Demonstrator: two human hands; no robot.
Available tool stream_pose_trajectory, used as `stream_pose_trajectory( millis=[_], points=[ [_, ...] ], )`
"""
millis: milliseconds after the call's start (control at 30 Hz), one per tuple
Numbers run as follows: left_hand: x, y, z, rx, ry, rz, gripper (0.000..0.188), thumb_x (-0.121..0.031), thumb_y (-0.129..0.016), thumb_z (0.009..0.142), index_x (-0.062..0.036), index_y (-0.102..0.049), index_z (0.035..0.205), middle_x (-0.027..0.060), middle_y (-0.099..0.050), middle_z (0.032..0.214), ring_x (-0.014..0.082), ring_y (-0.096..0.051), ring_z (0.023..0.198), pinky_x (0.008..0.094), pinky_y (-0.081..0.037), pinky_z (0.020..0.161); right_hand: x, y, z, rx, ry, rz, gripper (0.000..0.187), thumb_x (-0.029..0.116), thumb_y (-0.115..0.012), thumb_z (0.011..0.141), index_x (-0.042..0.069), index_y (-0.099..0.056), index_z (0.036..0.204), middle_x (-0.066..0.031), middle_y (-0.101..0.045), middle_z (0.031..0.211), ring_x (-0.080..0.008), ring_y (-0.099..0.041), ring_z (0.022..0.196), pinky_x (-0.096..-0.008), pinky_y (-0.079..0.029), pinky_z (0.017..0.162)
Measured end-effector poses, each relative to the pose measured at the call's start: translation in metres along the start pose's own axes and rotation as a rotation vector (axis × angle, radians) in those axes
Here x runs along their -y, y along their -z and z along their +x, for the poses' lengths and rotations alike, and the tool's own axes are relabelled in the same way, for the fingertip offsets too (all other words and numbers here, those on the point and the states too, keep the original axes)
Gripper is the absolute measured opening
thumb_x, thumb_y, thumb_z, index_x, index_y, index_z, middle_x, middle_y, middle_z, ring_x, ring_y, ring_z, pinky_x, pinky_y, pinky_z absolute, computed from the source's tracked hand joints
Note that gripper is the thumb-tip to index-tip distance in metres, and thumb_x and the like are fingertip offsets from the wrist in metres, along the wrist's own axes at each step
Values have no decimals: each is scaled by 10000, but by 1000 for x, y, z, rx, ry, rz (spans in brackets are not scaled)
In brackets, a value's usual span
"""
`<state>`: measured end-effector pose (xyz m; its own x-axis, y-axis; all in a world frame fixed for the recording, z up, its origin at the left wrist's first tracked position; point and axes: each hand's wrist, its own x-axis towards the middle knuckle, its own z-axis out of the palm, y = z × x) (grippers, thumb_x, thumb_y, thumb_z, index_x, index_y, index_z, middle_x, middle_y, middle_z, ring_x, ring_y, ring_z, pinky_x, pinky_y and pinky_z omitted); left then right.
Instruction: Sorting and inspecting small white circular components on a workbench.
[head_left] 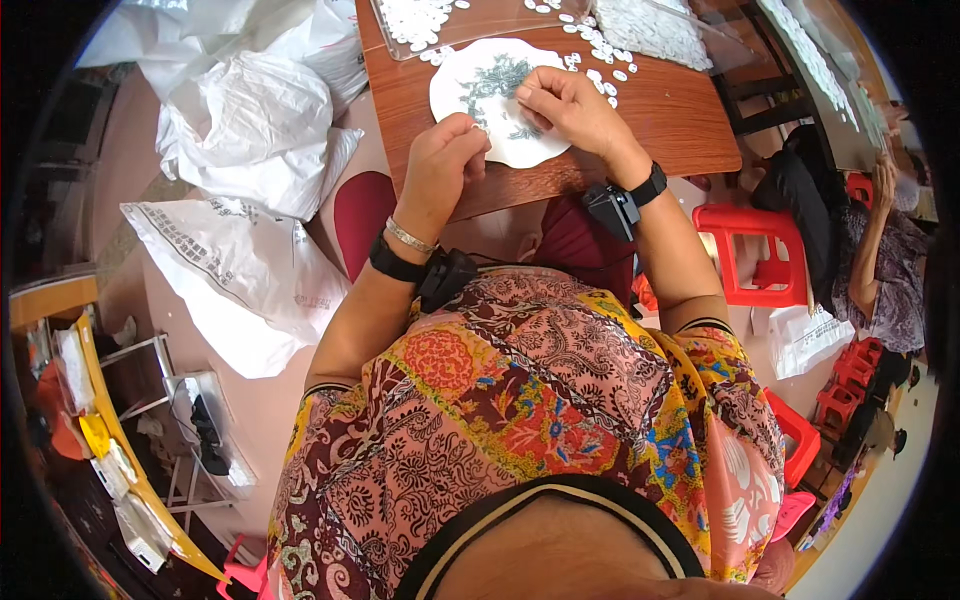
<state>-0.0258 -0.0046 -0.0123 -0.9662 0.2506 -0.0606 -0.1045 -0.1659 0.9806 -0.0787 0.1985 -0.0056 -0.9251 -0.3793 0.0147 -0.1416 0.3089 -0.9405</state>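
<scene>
A white plate (450,85) with a wavy rim lies near the table's front edge, with a pile of small dark grey-green pieces (500,80) on it. Over the plate's left side, my left hand (440,160) is closed in a pinch on a tiny pale thing, too small to name. My right hand (580,110) pinches above the plate's right side; what its fingertips hold, if anything, is too small to make out. A gap separates the two hands.
Small white oval pieces (600,50) lie scattered behind the plate on the brown table (680,120). A clear bag of white pieces (650,30) and a clear tray (400,50) stand farther back. White sacks (250,120) fill the left floor; a red stool (750,225) and another person (885,260) are right.
</scene>
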Motion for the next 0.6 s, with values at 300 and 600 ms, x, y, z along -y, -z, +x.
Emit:
stream_pose_trajectory(
  millis=[300,600],
  points=[
    [-10,-9,7,86,-152,50,188,-145,-511,857,-7,-538,732,-6,-488,565,73,-445,510,230,-360,486,48,-10,-22,51,144,200,144,157,-561,915,13,-572,912,14,-549,782,-57,-488,699,-205,-414,644],
    [-7,-15,10,117,-181,91,189,-153,-508,867,-10,-533,747,5,-496,575,80,-462,531,242,-369,492,50,-8,-29,35,154,112,142,158,-554,921,19,-563,896,27,-543,779,-48,-491,717,-199,-423,666]
  ],
)
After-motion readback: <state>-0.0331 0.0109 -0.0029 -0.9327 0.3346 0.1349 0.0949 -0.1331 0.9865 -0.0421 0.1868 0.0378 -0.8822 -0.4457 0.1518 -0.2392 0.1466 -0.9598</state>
